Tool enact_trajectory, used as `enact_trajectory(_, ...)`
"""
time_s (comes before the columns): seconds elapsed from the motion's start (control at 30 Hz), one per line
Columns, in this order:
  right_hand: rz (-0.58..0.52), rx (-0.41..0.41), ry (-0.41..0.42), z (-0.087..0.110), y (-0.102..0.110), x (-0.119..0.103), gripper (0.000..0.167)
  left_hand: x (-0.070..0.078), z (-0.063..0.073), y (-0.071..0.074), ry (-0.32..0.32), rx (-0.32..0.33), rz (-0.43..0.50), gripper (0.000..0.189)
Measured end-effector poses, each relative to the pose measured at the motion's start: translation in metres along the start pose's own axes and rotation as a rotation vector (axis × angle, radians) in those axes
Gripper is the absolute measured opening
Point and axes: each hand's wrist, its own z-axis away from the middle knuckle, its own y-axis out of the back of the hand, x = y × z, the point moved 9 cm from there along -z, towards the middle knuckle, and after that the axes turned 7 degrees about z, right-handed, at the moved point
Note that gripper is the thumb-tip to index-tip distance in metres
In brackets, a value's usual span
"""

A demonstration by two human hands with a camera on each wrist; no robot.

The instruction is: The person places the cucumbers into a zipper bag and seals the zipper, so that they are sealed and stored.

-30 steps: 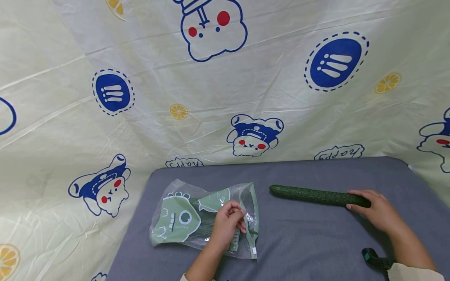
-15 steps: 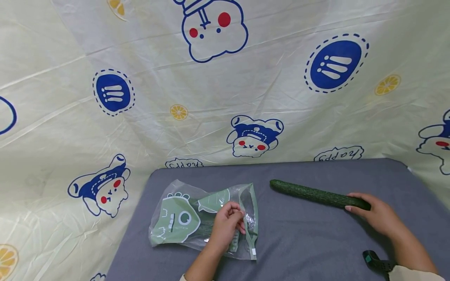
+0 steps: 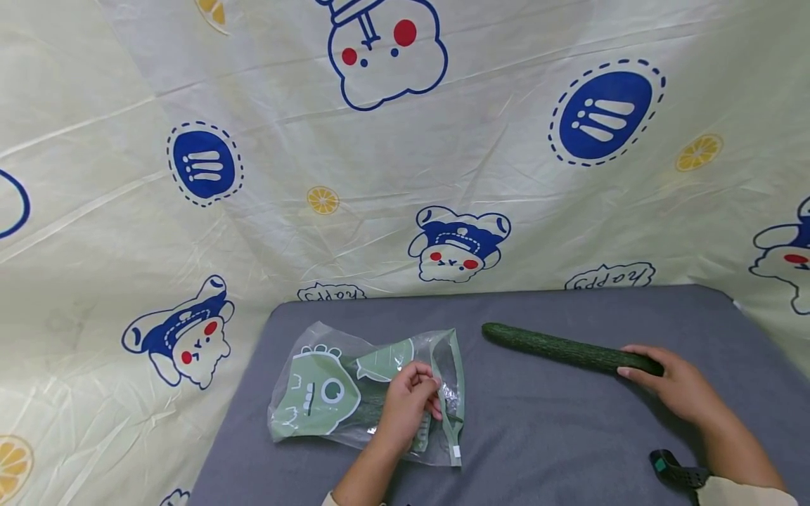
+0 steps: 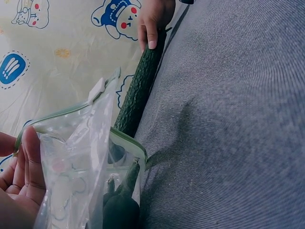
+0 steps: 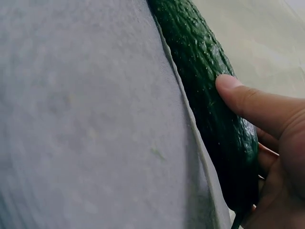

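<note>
A long dark green cucumber [image 3: 557,346] slants across the right half of the table. My right hand [image 3: 673,383] grips its near right end, thumb on one side and fingers on the other, as the right wrist view shows of the cucumber [image 5: 205,90]. On the left lies a clear zip bag [image 3: 316,400] with green cartoon prints. My left hand [image 3: 408,404] pinches the bag's edge near its mouth and holds it up. Through the plastic in the left wrist view, dark green cucumbers [image 4: 121,207] with stems are visible inside. The bag's mouth gapes toward the held cucumber.
A grey cloth [image 3: 538,450] covers the table. Behind it hangs a pale sheet [image 3: 373,154] printed with cartoon bears and orange slices. A white slider [image 3: 457,452] sits at the bag's near corner. A black wrist device [image 3: 677,469] is on the right forearm.
The cucumber's far tip has swung toward the back of the table, and then the cucumber and right hand shifted slightly left. My left hand and the bag stay nearly still.
</note>
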Motion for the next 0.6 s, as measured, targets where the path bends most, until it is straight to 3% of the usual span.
enact_trajectory(0.23, -0.006, -0.032, 0.004, 0.001, -0.005, -0.008, 0.066, -0.001, 0.0, 0.0, 0.008, 0.001, -0.009, 0.018)
enact_trajectory(0.6, -0.18, -0.101, 0.008, 0.003, -0.005, -0.018, 0.07, -0.001, -0.001, 0.0, 0.008, -0.002, -0.003, 0.017)
